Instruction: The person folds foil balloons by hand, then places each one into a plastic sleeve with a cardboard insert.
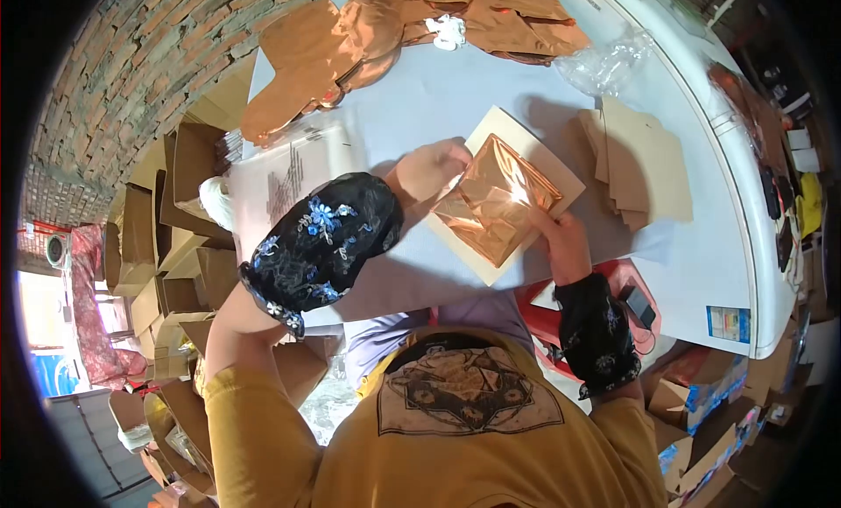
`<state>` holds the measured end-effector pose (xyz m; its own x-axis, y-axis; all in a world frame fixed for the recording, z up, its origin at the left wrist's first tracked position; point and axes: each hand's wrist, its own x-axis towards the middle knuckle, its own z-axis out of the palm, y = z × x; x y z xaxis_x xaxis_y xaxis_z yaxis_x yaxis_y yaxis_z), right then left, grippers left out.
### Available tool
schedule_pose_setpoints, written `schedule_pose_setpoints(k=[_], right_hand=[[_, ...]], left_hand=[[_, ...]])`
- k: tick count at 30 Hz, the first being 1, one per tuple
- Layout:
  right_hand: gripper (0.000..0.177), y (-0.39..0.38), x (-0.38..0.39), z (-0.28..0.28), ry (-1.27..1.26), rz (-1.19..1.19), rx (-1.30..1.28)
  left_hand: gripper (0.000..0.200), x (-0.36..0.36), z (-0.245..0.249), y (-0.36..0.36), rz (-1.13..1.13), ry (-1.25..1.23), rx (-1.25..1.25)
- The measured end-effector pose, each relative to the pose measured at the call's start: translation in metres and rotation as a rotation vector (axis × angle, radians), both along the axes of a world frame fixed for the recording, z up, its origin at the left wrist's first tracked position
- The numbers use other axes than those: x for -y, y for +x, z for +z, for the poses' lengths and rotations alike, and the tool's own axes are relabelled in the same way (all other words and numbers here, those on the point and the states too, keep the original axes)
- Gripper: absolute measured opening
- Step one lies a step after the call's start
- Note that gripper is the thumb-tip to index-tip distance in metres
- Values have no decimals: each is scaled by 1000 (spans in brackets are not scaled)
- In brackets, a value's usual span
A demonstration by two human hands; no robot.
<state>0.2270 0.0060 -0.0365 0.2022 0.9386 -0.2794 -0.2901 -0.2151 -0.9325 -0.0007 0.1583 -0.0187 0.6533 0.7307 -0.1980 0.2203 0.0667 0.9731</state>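
A shiny copper-coloured foil packet point(501, 201) lies over a cream cardboard square point(493, 127), both turned cornerwise in front of me. My left hand point(434, 168) is closed at the upper left edge of the foil, its fingers curled in a pinch. At the lower right edge, my right hand point(565, 243) grips the foil with the thumb on top; its other fingers are mostly hidden underneath. To the right sits a loose stack of tan cardboard pieces point(644, 162). Left of my hands is a pile of clear plastic bags point(293, 171) with dark print.
Rust-brown garments point(324, 57) cover the far side of the pale table point(420, 92), with a crumpled white item point(448, 32) among them. Clear plastic film point(609, 63) lies at the back right. Open cardboard boxes point(188, 271) crowd the left; a red stool-like object point(644, 293) is below the table's right edge.
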Motion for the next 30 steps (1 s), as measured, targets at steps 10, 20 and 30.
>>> schedule_pose_setpoints(k=[10, 20, 30], right_hand=[[24, -1, 2, 5, -49, 22, -75], [24, 3, 0, -2, -73, 30, -65], [22, 6, 6, 1, -108, -17, -73]], left_hand=[[32, -4, 22, 10, -124, -15, -353], [24, 9, 21, 19, 67, -428, 40], [15, -15, -8, 45, -25, -52, -34]])
